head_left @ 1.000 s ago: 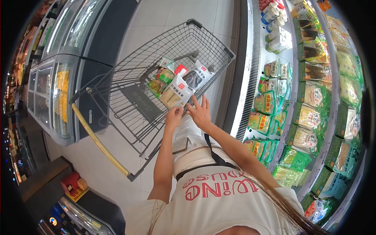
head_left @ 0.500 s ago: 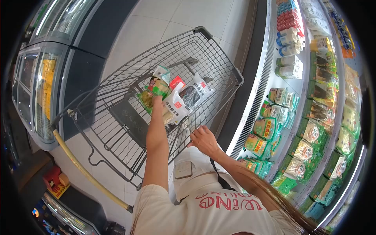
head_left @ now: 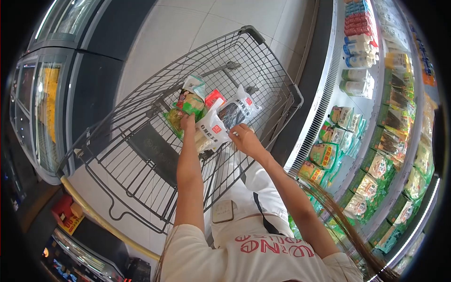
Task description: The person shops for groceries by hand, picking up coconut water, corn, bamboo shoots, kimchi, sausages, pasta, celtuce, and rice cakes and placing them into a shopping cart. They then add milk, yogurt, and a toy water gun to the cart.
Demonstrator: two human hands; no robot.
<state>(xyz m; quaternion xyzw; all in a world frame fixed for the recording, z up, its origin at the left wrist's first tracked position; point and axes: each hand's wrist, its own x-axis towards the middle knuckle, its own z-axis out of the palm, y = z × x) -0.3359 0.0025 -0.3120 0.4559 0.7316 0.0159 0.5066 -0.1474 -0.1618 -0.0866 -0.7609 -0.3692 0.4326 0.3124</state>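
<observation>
Inside a wire shopping cart, my left hand is closed at the edge of a green food packet; its fingertips are partly hidden. Just beyond lies another green packet with a pale top. My right hand reaches over the cart's near side, fingers pinched at the right edge of a white corn bag with a red label. Behind that bag rests a second bag with dark contents. A small red packet sits between them.
A refrigerated shelf with packaged food and bottles runs along the right. Glass-doored freezers stand on the left. The cart's yellowish handle is at lower left. A phone lies against my white trousers.
My right hand has moved from the cart's near rim up and inward to the corn bag's edge, its fingers drawing together. My left hand stays at the green packet.
</observation>
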